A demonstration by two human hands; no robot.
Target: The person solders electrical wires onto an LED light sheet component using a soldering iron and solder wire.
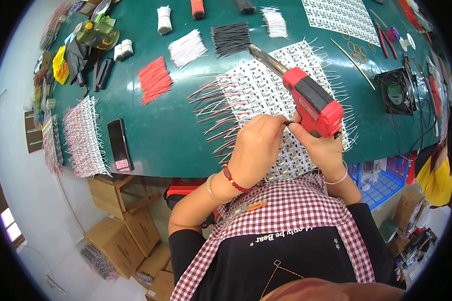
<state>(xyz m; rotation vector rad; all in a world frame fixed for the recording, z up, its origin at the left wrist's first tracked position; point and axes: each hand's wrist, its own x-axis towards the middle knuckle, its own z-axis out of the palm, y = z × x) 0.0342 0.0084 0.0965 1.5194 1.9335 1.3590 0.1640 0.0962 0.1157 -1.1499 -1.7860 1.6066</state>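
My right hand point(320, 146) is wrapped round the handle of a red and black soldering gun point(310, 98). Its long metal tip points up and left, toward a stack of black wires point(230, 39). My left hand point(258, 140) is closed, its fingertips pinching a small dark piece point(288, 123) that I cannot make out. The right thumb meets it from the other side. Both hands are over a white panel of small circuit boards point(281, 65), in rows with tiny parts. Red, white and black wires point(218, 115) stick out from its left edge, pale ones from the right.
Cut red wires point(154, 80) and white wires point(187, 48) lie left of the panel. A phone point(119, 145) and a wired panel point(85, 138) rest farther left. To the right are a black fan point(396, 91), pliers point(385, 42) and a blue basket point(384, 183) below the table edge.
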